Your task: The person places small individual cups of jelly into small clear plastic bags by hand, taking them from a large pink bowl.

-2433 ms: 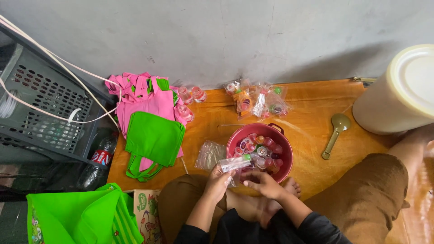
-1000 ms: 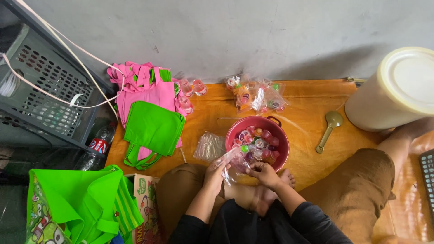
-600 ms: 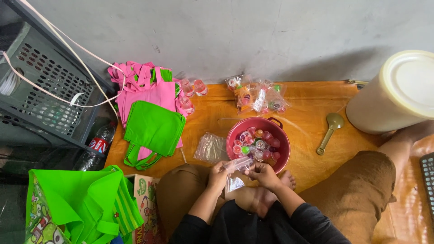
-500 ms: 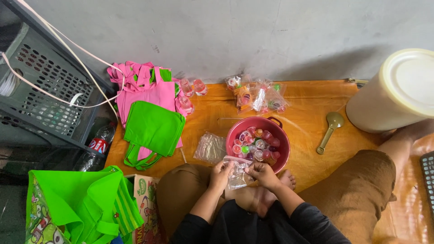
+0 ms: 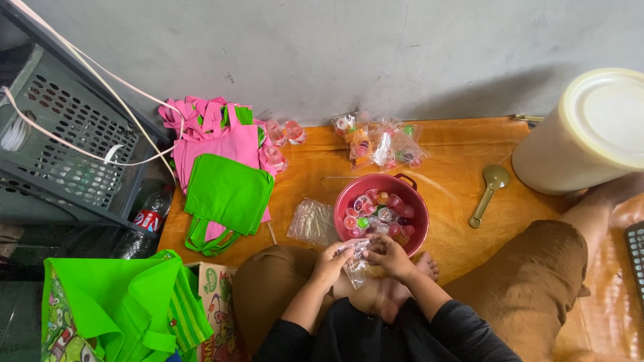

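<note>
I sit cross-legged on an orange mat [image 5: 456,174]. My left hand [image 5: 333,258] and my right hand [image 5: 389,253] both grip a small clear plastic bag [image 5: 355,265] over my lap, just in front of a red bowl [image 5: 410,194]. The bowl holds several small jelly cups [image 5: 376,218] in mixed colours. A stack of empty clear bags [image 5: 312,222] lies on the mat left of the bowl.
Filled clear bags [image 5: 379,142] lie by the grey wall. Pink cloth bags [image 5: 215,131] and a green cloth bag [image 5: 225,198] sit at left, near a grey crate [image 5: 67,147] and a bottle [image 5: 144,224]. A large white tub [image 5: 590,134] and a spoon [image 5: 488,193] are at right.
My hands drew back from the bowl's rim toward my lap, bringing the clear bag with them. The bag now hangs lower between both hands.
</note>
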